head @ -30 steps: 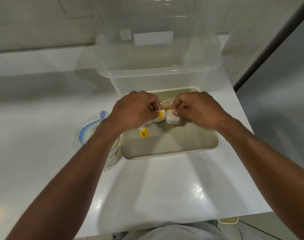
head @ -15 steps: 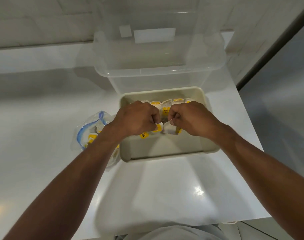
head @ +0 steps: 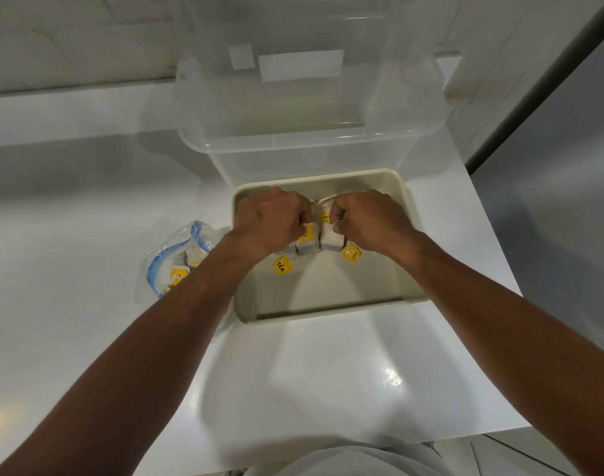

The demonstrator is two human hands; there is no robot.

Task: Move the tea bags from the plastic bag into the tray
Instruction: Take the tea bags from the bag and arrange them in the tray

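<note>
Just behind tray (head: 328, 311) — clear bin (head: 311, 140) (tall)

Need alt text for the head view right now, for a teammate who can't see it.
The left hand and right hand each pinch tea bags over the beige tray on a white counter. The plastic bag left of the tray holds more; a clear bin stands behind it.

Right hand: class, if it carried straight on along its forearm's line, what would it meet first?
Probably the tea bags just ahead of the right hand, then the tray's far wall; depth is unclear.
</note>
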